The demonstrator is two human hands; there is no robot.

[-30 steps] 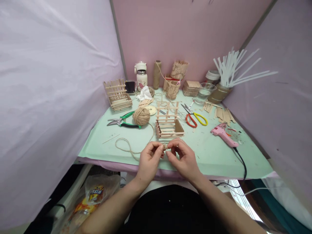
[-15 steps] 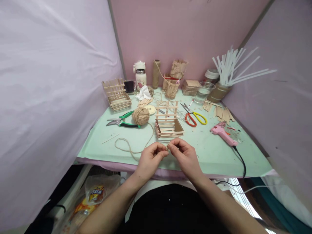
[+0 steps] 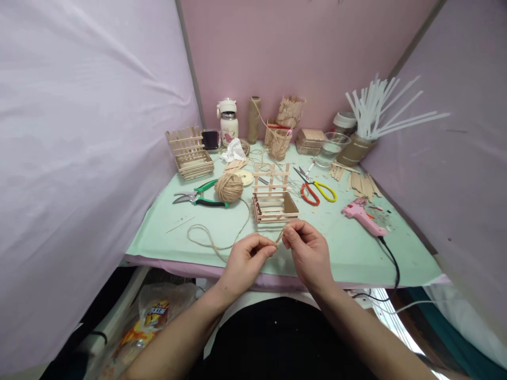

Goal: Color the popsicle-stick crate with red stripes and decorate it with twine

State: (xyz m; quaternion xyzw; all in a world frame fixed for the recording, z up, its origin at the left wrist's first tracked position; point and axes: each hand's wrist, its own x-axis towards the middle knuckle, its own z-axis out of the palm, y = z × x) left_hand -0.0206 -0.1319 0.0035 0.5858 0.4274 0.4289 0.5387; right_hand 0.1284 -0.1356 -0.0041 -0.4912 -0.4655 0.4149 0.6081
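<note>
Near the table's front edge, my left hand [image 3: 250, 259] pinches a piece of jute twine [image 3: 279, 237] between thumb and fingers. My right hand [image 3: 309, 252] grips the same twine a short way up and to the right, so a short slanting stretch shows between them. From the ball of twine [image 3: 229, 188] a loose strand curls across the table toward my left hand. Just beyond my hands stands a small craft-stick crate [image 3: 274, 213] with a slatted upright back. My fingers hide the ends of the held twine.
Pruning shears [image 3: 194, 198] lie left of the ball; scissors [image 3: 312, 191] lie right of the crate. A pink glue gun [image 3: 363, 217] with a black cord is at the right. Behind are a second crate [image 3: 195, 164], a bottle [image 3: 228, 125] and a cup of water [image 3: 330, 152].
My right hand has moved right and slightly away from my left hand, drawing out a short stretch of twine between them. My left hand has barely moved.
</note>
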